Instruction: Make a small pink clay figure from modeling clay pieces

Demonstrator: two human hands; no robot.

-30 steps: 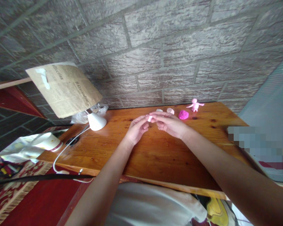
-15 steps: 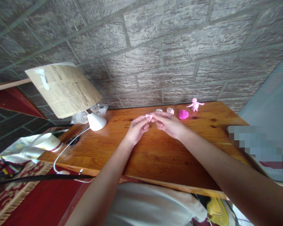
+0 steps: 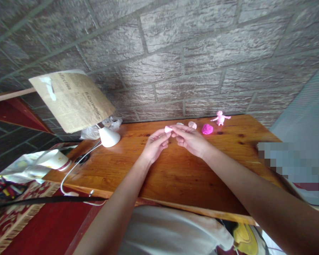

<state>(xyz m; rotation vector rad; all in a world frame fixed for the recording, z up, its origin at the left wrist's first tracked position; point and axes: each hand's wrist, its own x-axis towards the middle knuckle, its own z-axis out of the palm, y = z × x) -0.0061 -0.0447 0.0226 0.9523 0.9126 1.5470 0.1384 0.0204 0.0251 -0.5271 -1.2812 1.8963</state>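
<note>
My left hand (image 3: 155, 145) and my right hand (image 3: 190, 140) meet over the wooden table (image 3: 175, 170). Between their fingertips both pinch a small pale pink clay piece (image 3: 168, 129). Just behind the hands lie a pale pink clay lump (image 3: 192, 124) and a small whitish bit (image 3: 179, 124). A bright pink clay ball (image 3: 207, 129) sits to the right of them. Near the wall stands a small pink clay figure (image 3: 220, 118) with its arms out.
A white lamp base (image 3: 108, 136) with a newspaper-print shade (image 3: 71, 101) stands at the table's left, its cable (image 3: 69, 173) running off the front edge. Crumpled plastic (image 3: 111, 124) lies behind it. A brick wall (image 3: 175, 63) backs the table. A patterned red rug (image 3: 18, 212) is at lower left.
Both hands have lifted the small pale clay piece slightly and turned it between the fingertips. Everything else on the table is where it was.
</note>
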